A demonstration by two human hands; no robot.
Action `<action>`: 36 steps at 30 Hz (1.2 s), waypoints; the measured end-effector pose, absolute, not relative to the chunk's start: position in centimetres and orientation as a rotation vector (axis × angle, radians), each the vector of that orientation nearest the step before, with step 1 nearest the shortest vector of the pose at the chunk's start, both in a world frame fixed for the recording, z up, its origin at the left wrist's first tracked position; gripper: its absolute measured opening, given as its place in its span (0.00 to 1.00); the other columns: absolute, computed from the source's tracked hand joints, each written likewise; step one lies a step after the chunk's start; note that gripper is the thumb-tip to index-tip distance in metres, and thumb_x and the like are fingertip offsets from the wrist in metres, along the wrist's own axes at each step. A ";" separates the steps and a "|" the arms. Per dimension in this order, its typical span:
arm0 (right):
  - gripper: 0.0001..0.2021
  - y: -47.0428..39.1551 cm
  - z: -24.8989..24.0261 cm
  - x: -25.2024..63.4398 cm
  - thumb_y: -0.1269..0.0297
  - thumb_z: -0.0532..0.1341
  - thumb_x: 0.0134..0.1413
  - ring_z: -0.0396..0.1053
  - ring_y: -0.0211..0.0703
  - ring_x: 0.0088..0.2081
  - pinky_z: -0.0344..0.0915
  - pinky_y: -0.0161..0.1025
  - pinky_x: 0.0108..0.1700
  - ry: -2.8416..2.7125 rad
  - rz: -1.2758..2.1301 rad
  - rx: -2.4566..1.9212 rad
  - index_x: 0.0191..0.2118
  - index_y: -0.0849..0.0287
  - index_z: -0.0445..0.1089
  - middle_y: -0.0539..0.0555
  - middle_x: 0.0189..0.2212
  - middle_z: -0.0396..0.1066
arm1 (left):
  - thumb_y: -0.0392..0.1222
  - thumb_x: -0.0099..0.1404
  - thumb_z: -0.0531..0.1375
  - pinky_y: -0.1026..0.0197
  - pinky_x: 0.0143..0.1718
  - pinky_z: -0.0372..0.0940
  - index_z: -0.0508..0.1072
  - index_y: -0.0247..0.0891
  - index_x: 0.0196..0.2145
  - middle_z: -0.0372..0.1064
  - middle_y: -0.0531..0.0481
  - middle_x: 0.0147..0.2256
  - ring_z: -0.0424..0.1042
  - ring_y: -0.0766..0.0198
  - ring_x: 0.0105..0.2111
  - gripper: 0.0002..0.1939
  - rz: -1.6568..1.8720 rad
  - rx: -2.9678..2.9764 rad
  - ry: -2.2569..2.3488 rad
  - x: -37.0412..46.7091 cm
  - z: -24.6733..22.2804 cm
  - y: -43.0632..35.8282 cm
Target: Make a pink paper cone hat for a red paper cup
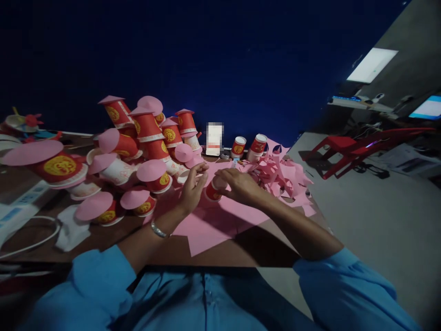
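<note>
A red paper cup stands upside down on pink paper sheets in the middle of the table. My right hand rests over the top and right side of this cup, its fingers bent round it. Just left of the cup is my left hand, raised, with fingers apart and nothing seen in it. Part of the cup's top is hidden by my right fingers. Many red cups with pink paper cones, such as one at the far left, are heaped to the left.
A pile of pink paper scraps lies at the right. Two upright red cups and a lit phone stand at the back. White cable and crumpled white paper lie at the left. A red chair stands beyond the table.
</note>
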State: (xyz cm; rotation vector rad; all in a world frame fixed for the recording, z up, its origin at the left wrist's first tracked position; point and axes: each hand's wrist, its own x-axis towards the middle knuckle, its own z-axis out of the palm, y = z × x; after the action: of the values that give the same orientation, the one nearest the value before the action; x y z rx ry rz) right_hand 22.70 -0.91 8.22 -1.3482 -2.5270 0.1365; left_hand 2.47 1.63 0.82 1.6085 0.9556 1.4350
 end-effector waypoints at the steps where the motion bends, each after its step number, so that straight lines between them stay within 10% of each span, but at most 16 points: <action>1: 0.25 -1.1 7.4 22.3 0.66 0.70 0.61 0.74 0.59 0.59 0.72 0.52 0.56 -2.532 0.150 -1.338 0.62 0.60 0.68 0.68 0.59 0.74 | 0.53 0.74 0.58 0.47 0.62 0.68 0.68 0.43 0.59 0.73 0.39 0.58 0.71 0.52 0.60 0.20 1.407 1.637 0.937 2.1 0.5 1.4; 13: 0.13 -0.5 6.8 24.7 0.64 0.62 0.71 0.79 0.45 0.41 0.73 0.40 0.45 -2.238 0.294 -1.397 0.56 0.55 0.76 0.58 0.49 0.80 | 0.55 0.74 0.56 0.48 0.62 0.70 0.69 0.48 0.61 0.74 0.44 0.61 0.73 0.52 0.61 0.23 1.041 1.760 0.900 0.0 -0.5 0.5; 36: 0.20 5.5 6.4 28.8 0.64 0.51 0.73 0.80 0.59 0.50 0.73 0.45 0.46 -2.366 -0.079 -2.310 0.52 0.63 0.80 0.70 0.52 0.79 | 0.61 0.75 0.55 0.48 0.64 0.67 0.71 0.41 0.57 0.77 0.41 0.56 0.75 0.52 0.59 0.24 0.987 1.539 0.917 -0.6 -1.1 0.8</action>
State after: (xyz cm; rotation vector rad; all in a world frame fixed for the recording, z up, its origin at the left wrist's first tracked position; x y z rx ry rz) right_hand 28.80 5.51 6.39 -2.3100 -2.3663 -0.0790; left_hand -0.60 0.80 -1.13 1.5392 0.9166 0.9871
